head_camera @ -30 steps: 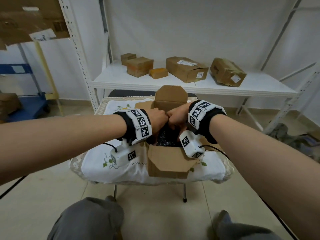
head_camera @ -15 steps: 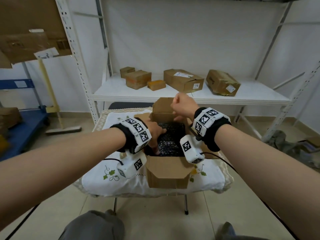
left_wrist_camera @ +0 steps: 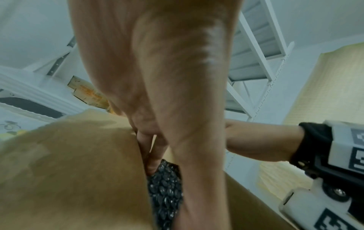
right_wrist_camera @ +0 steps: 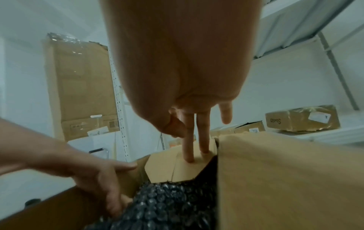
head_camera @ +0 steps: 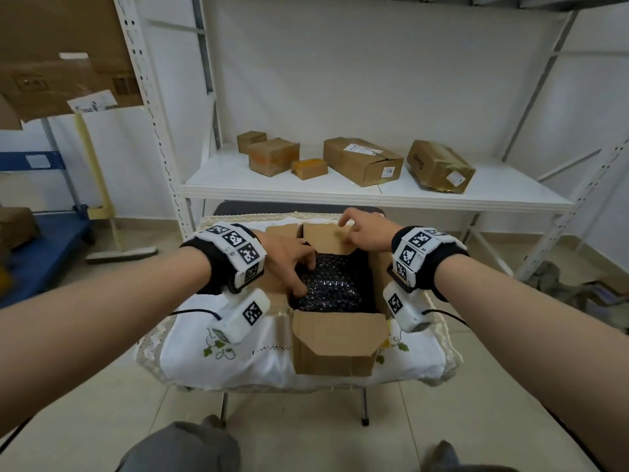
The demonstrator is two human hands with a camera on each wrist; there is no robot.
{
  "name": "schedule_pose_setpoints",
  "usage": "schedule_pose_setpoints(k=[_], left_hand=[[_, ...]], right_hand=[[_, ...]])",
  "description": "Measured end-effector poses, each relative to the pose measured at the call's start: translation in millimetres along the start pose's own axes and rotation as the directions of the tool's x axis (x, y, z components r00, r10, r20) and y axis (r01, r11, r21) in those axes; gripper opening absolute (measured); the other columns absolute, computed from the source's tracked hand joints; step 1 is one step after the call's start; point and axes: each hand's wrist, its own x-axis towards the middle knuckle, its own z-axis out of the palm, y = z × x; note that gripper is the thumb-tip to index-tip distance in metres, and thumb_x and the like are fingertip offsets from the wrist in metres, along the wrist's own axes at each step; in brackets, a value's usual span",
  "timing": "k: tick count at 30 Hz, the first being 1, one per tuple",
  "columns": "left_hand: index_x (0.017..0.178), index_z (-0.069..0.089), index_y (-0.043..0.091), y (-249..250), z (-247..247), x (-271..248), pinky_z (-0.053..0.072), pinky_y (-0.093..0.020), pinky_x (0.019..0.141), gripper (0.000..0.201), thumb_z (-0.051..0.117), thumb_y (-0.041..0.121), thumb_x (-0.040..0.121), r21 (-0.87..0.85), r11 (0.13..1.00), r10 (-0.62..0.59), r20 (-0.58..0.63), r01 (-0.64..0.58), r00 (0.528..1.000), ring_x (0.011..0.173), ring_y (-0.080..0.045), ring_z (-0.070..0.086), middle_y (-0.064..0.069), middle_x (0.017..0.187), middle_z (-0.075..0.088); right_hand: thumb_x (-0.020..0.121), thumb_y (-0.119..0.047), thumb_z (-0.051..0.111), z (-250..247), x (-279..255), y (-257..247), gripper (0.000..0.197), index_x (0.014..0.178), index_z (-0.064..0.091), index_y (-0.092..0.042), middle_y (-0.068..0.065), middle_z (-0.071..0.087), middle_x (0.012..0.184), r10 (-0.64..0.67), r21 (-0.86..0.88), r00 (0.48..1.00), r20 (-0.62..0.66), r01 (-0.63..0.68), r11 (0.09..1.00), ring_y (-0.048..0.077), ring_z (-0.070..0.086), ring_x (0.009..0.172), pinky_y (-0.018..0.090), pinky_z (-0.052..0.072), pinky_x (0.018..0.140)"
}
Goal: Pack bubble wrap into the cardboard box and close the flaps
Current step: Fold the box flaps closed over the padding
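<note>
An open cardboard box stands on a small table. Black bubble wrap fills it, and also shows in the wrist views. My left hand reaches over the left flap, its spread fingers pressing the wrap by the left wall. My right hand presses the far flap inward and down with straight fingers. The near flap hangs out over the front. The right flap stands up beside my right wrist.
A white embroidered cloth covers the table. Behind it a white shelf carries several closed cardboard boxes. A blue cart and a broom are on the floor at left. My knees are below the table.
Both hands were together over the box's middle. My right hand went to the far flap and has tipped it down over the wrap. My left hand stays at the left wall.
</note>
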Motion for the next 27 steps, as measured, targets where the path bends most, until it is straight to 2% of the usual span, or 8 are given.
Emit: schedule_pose_setpoints(k=[4, 6, 9, 12, 18, 20, 22, 27], left_hand=[[0.146, 0.031, 0.043, 0.3, -11.8, -12.3, 0.019, -0.048, 0.119, 0.105, 0.077, 0.071, 0.056, 0.051, 0.998, -0.053, 0.166, 0.045, 0.985, 0.147, -0.026, 0.016, 0.003, 0.162, 0.009], [0.152, 0.02, 0.044, 3.6, -16.6, -20.5, 0.005, -0.054, 0.12, 0.108, 0.073, 0.072, 0.062, 0.081, 0.995, -0.066, 0.219, 0.049, 0.973, 0.151, -0.027, -0.002, 0.003, 0.165, -0.006], [0.156, 0.005, 0.037, 10.7, -13.7, -27.5, -0.009, -0.052, 0.117, 0.11, 0.07, 0.065, 0.073, 0.19, 0.982, -0.05, 0.234, 0.004, 0.971, 0.149, -0.024, -0.017, 0.007, 0.164, -0.012], [0.157, 0.001, 0.031, 11.4, 5.7, -24.0, -0.016, -0.052, 0.117, 0.123, 0.066, 0.079, 0.064, 0.347, 0.936, 0.002, 0.163, -0.059, 0.987, 0.148, -0.019, -0.022, 0.011, 0.164, -0.007], [0.157, 0.013, 0.03, -0.6, 13.1, -13.8, -0.006, -0.055, 0.12, 0.124, 0.033, 0.101, 0.056, 0.232, 0.965, 0.098, 0.109, -0.121, 0.989, 0.151, -0.016, -0.013, 0.008, 0.165, 0.003], [0.154, 0.026, 0.032, -4.5, 9.6, -14.0, -0.004, -0.054, 0.12, 0.123, 0.025, 0.102, 0.052, 0.058, 0.991, 0.111, 0.117, -0.118, 0.987, 0.151, -0.012, -0.009, 0.009, 0.164, 0.01], [0.148, 0.037, 0.037, -7.6, 6.6, -13.4, 0.0, -0.051, 0.121, 0.111, 0.026, 0.098, 0.057, -0.069, 0.99, 0.128, 0.092, -0.122, 0.987, 0.151, -0.011, -0.003, 0.01, 0.162, 0.018], [0.143, 0.045, 0.02, -0.9, 8.2, -4.0, 0.035, -0.04, 0.111, 0.099, 0.044, 0.087, 0.071, 0.014, 0.992, 0.129, -0.053, -0.129, 0.99, 0.131, -0.019, 0.041, 0.0, 0.144, 0.045]], right_hand=[[0.1, -0.032, 0.048, -7.2, 1.2, -4.8, 0.038, 0.136, 0.04, -0.023, 0.01, 0.066, 0.117, 0.008, -0.027, 0.997, 0.077, -0.006, 1.0, 0.026, 0.055, 0.114, 0.036, 0.043, 0.096], [0.1, -0.033, 0.047, -6.3, 2.0, -4.2, 0.038, 0.136, 0.039, -0.023, 0.01, 0.066, 0.119, 0.013, -0.023, 0.995, 0.097, -0.011, 1.0, 0.027, 0.058, 0.114, 0.036, 0.045, 0.098], [0.101, -0.033, 0.045, -0.5, 2.8, 0.9, 0.037, 0.136, 0.037, -0.021, 0.011, 0.065, 0.123, 0.012, 0.02, 0.994, 0.109, -0.014, 1.0, 0.028, 0.059, 0.115, 0.039, 0.044, 0.102], [0.101, -0.038, 0.046, -1.4, -0.2, 3.4, 0.04, 0.136, 0.038, -0.021, 0.008, 0.064, 0.124, 0.001, 0.086, 0.994, 0.113, -0.01, 0.996, 0.025, 0.057, 0.116, 0.034, 0.042, 0.099], [0.104, -0.025, 0.04, -8.6, -9.0, 8.0, 0.042, 0.142, 0.036, -0.007, 0.015, 0.055, 0.134, -0.016, 0.383, 0.988, 0.156, -0.046, 0.923, 0.024, 0.053, 0.125, 0.001, 0.041, 0.067], [0.105, -0.037, 0.033, -9.7, -11.1, 11.0, 0.05, 0.144, 0.034, -0.006, 0.014, 0.055, 0.136, -0.026, 0.45, 0.985, 0.169, -0.054, 0.891, 0.023, 0.05, 0.131, 0.011, 0.039, 0.094], [0.102, -0.055, 0.027, -8.2, -7.9, 19.0, 0.06, 0.145, 0.036, -0.014, 0.012, 0.06, 0.134, -0.016, 0.497, 0.983, 0.18, -0.077, 0.864, 0.024, 0.046, 0.135, 0.032, 0.024, 0.118], [0.099, -0.061, 0.022, -6.1, -8.4, 24.3, 0.065, 0.144, 0.039, -0.018, 0.009, 0.062, 0.133, -0.019, 0.523, 0.987, 0.161, -0.069, 0.85, 0.024, 0.046, 0.135, 0.042, 0.019, 0.121]])
